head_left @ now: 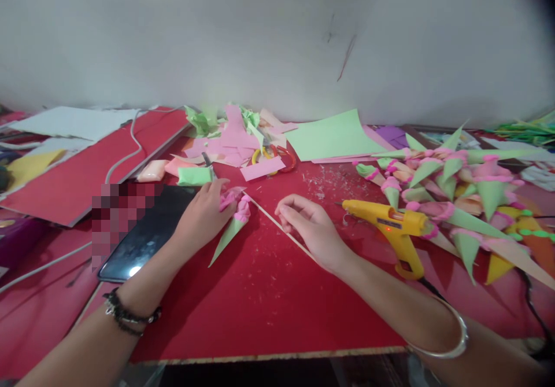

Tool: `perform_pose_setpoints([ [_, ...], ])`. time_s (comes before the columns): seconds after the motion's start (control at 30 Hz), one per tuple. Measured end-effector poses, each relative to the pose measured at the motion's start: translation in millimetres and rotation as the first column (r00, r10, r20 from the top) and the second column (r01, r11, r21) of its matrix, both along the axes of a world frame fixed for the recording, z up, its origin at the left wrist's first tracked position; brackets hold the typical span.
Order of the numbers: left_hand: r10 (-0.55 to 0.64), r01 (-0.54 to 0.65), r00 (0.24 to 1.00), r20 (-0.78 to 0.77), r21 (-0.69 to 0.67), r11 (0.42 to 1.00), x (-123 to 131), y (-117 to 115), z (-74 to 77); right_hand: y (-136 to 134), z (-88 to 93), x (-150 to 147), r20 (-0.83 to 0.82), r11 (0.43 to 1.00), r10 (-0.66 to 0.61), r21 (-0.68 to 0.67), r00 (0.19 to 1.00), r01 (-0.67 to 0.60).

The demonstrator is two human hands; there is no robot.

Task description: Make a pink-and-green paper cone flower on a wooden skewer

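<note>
Down on the red desk (260,312), as seen from the head camera, the left hand (203,214) is closed around the pink crepe top of a green paper cone (225,239). The cone's tip points toward the person and rests on the desk just left of centre. The right hand (310,229) lies a little way to the right, knuckles up and fingers curled in. Its fingertips seem to pinch a thin stick (264,212), though the grip itself is hidden under the hand. That stick runs on a slant from the cone's pink top to beneath the right palm. Just beside the right hand lies a yellow glue gun (392,228) with a small red light showing. Beyond it a heap of finished cones (455,193), green with pink tops, spreads over the right of the desk. A dark phone (145,236) lies by the left wrist, which wears a black beaded bracelet (128,316). The right wrist wears a silver bangle (453,343). Near the wall lie pink and green paper scraps (234,138), scissors (275,157) with yellow and red handles, and a pale green sheet (332,136).
</note>
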State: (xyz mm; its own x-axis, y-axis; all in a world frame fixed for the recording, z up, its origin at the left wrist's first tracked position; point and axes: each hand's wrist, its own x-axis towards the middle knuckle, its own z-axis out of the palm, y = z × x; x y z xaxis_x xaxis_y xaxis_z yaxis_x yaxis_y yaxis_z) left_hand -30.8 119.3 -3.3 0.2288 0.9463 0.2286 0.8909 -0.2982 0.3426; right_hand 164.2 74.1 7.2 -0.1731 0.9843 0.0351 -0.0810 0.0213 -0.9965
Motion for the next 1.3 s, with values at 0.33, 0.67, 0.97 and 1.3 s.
perform_pose_setpoints([
  [0.33, -0.107, 0.092, 0.993, 0.054, 0.224, 0.97, 15, -10, 6.9, 0, 0.5, 0, 0.037, 0.999, -0.027, 0.032, 0.999, 0.026],
  [0.67, -0.302, 0.278, 0.95, 0.08, 0.23, 0.933, 26, -25, 14.8, -1, 1.3, -1, 0.055, 0.985, -0.017, 0.172, 0.998, 0.008],
  [0.97, -0.314, 0.303, 0.949, 0.041, 0.164, 0.939, 25, -29, 15.7, -3, -0.3, -1, 0.126, 0.979, 0.002, 0.201, 0.992, -0.027],
  [1.3, -0.392, 0.39, 0.92, 0.003, 0.082, 0.917, 30, -32, 9.2, -5, 0.9, -4, 0.122, 0.993, 0.062, 0.097, 0.991, -0.074],
])
